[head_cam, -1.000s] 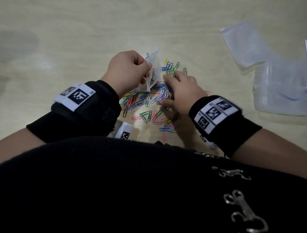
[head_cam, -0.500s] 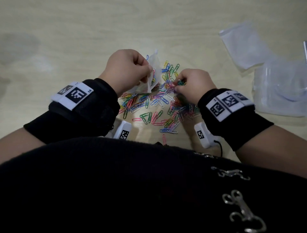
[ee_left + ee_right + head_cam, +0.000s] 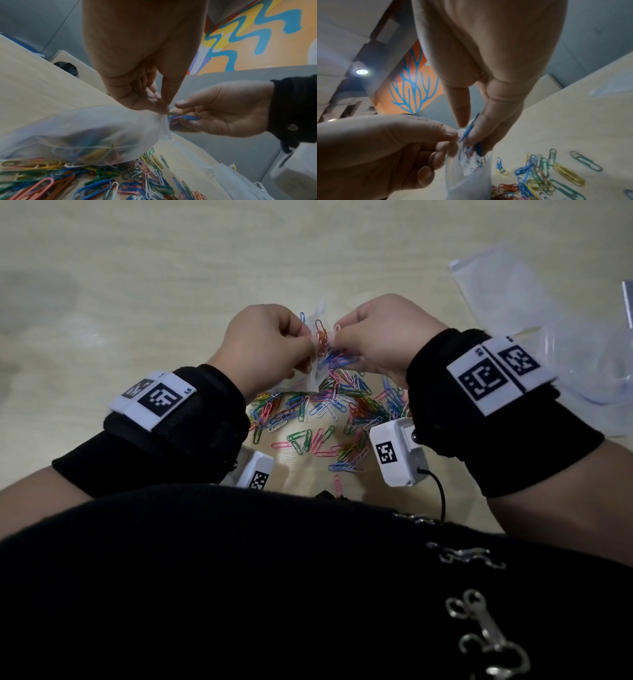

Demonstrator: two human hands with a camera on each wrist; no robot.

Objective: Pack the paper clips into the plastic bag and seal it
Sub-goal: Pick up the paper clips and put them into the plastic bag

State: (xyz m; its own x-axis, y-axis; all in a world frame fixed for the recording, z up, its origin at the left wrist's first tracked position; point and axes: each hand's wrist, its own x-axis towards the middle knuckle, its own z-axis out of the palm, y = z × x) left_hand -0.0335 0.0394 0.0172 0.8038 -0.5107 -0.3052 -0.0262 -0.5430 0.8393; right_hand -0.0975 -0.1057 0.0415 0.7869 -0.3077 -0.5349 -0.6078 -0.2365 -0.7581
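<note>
My left hand [image 3: 270, 350] pinches the small clear plastic bag [image 3: 89, 134] open while my right hand [image 3: 380, 337] feeds pinched coloured wire paper clips [image 3: 184, 117] in; next, another pinch from the tabletop [image 3: 171, 268] pile.

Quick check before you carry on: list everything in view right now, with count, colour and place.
Small clear plastic bag: one, translucent, partly filled, held up over the pile.
Loose paper clips: many, mixed colours, scattered on the table.
Spare clear plastic bags: several, translucent, table's right side.
Pale wooden table: one, beige.
Black wrist bands with white tags: two, one on each wrist.
Left hand: pinches the bag's mouth.
Right hand: pinches a bunch of clips at the mouth.
</note>
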